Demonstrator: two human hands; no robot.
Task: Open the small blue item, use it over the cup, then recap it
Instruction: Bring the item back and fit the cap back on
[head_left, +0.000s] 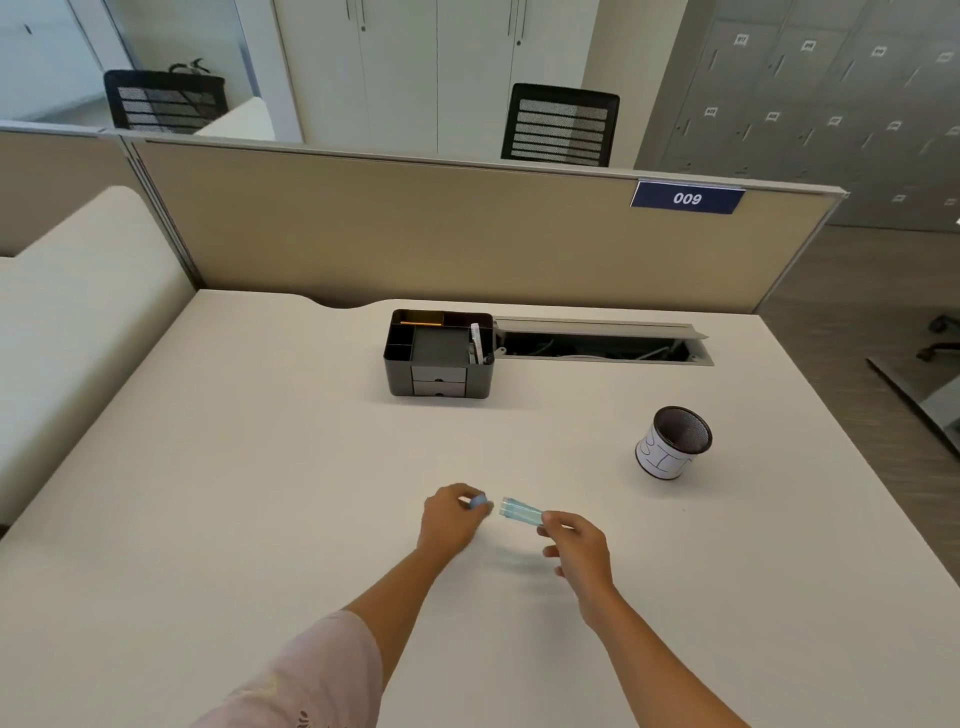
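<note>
Two pieces: I hold cap (480, 502) pinched in left hand (451, 522), clear of the mouth.
Tube (521, 511): right hand (576, 545) fingers clamped on it (level, unspilled).
Cup (674, 442): two o'clock, apart.

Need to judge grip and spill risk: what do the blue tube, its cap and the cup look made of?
Blue tube, held in the right hand: likely translucent plastic, since light shows through its pale blue body. Cap, in the left hand: looks like opaque blue plastic, too blurred for finish. Cup: dark metal mesh, by the fine grid inside, with a white handwritten label, probably paper, around it.
</note>
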